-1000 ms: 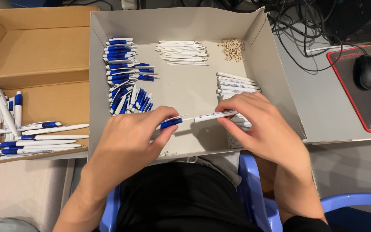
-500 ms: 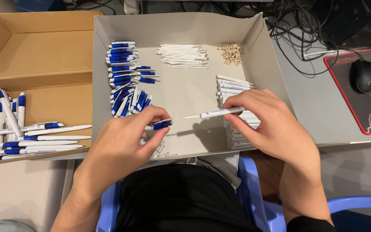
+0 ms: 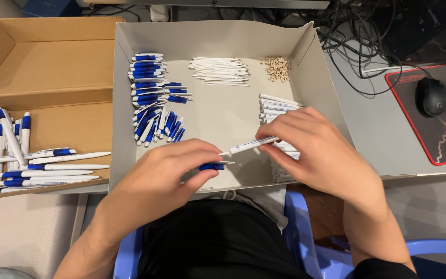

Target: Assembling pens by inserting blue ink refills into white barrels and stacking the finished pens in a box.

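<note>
The blue pen cap [image 3: 211, 166] sits pinched in the left hand [image 3: 156, 186] and the thin white pen barrel [image 3: 249, 145] in the right hand [image 3: 321, 155], low over the grey cardboard tray [image 3: 223, 111]. Both look light, stiff, probably slick plastic, best held mid-length; beyond lie blue caps [image 3: 153, 98] and white refills [image 3: 220, 71]

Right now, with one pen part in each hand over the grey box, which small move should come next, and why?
Probably bring the blue pen piece in the left hand to the white barrel held by the right hand. The two parts lie apart, with the barrel's tip pointing toward the left hand, above the grey box.
</note>
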